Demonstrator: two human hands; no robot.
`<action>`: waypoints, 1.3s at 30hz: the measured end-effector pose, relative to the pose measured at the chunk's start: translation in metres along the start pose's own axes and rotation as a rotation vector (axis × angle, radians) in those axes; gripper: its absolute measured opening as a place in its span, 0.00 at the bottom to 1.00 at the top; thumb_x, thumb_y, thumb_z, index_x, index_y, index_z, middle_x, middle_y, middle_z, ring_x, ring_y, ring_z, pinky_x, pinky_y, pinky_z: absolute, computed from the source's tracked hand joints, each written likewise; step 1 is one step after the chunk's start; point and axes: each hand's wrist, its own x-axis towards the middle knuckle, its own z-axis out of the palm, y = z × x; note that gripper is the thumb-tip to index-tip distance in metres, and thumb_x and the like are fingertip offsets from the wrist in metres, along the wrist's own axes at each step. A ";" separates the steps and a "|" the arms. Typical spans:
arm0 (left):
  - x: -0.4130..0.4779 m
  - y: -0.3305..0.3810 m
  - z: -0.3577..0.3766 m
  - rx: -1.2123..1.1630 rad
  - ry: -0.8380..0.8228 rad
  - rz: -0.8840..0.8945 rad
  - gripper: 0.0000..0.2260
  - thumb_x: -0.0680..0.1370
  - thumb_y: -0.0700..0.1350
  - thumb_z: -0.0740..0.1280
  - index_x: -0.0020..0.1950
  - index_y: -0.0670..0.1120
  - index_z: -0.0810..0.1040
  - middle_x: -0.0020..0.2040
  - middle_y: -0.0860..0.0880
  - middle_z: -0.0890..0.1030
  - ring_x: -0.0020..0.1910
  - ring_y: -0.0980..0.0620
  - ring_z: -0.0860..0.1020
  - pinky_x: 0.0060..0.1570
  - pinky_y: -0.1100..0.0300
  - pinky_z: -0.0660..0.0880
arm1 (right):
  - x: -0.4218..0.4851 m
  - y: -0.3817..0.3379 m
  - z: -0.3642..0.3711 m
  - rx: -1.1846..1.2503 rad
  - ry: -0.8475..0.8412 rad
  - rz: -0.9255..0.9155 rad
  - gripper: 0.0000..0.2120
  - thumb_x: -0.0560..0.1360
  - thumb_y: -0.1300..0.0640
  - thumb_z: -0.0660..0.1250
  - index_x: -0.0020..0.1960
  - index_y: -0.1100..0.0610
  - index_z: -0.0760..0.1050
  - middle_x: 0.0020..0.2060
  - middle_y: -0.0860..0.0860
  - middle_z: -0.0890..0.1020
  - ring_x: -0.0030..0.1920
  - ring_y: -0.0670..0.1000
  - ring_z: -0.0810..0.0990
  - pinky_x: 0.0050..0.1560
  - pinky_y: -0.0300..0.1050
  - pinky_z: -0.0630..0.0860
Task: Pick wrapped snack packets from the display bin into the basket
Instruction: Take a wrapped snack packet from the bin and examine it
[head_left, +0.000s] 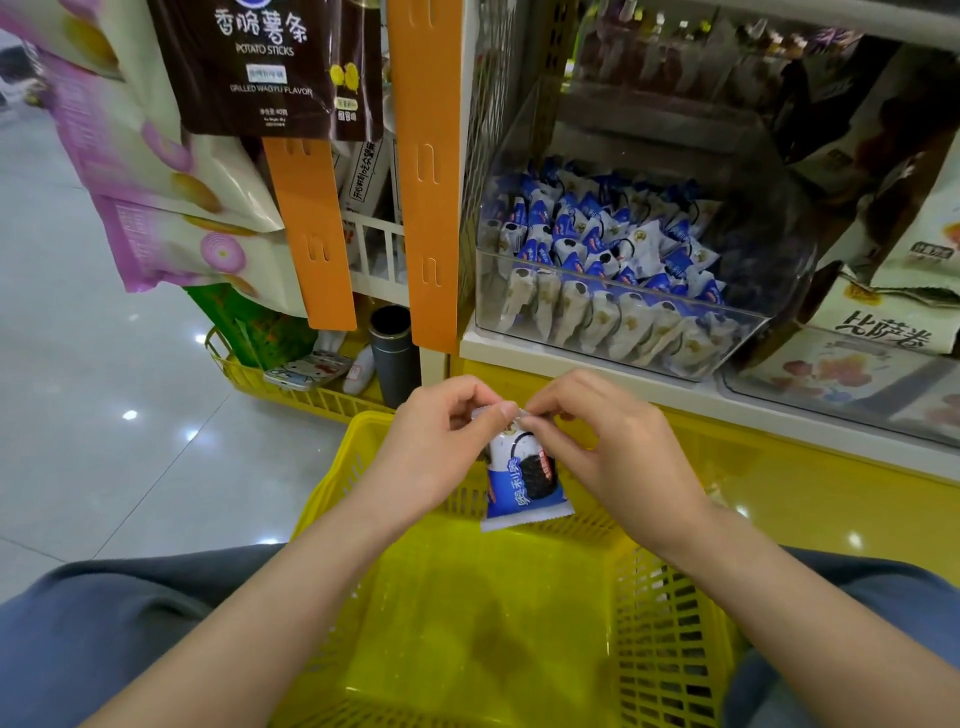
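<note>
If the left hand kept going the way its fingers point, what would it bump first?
Probably the right hand, pinching the same blue-and-white wrapped snack packet above the yellow plastic basket.

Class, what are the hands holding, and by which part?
The left hand and right hand pinch one snack packet by its top sealed edge.

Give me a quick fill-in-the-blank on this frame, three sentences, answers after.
1. The left hand and the right hand pinch the snack packet by its ____ edge.
2. The snack packet hangs over the ____ basket.
3. The packets piled in the display bin are blue and ____.

Missing words: top; yellow; white.
</note>
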 end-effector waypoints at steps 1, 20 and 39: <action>0.000 0.000 0.000 -0.023 0.000 -0.011 0.04 0.76 0.41 0.66 0.40 0.45 0.77 0.42 0.38 0.81 0.39 0.50 0.76 0.46 0.46 0.76 | 0.001 -0.001 0.001 0.054 0.014 0.037 0.03 0.74 0.56 0.68 0.44 0.55 0.77 0.38 0.47 0.79 0.39 0.45 0.77 0.39 0.44 0.76; 0.002 -0.003 -0.008 -0.320 0.177 -0.029 0.08 0.77 0.42 0.65 0.56 0.48 0.77 0.48 0.52 0.84 0.47 0.56 0.82 0.41 0.66 0.78 | 0.013 0.003 -0.010 0.856 0.001 0.593 0.08 0.73 0.62 0.67 0.50 0.52 0.77 0.43 0.49 0.84 0.43 0.44 0.83 0.40 0.36 0.79; -0.004 0.005 -0.001 -0.383 0.095 -0.169 0.10 0.78 0.38 0.62 0.59 0.44 0.76 0.51 0.46 0.83 0.49 0.51 0.82 0.49 0.54 0.79 | -0.004 -0.002 0.014 0.236 -0.016 0.178 0.15 0.73 0.39 0.61 0.54 0.46 0.71 0.50 0.40 0.76 0.51 0.37 0.75 0.48 0.29 0.72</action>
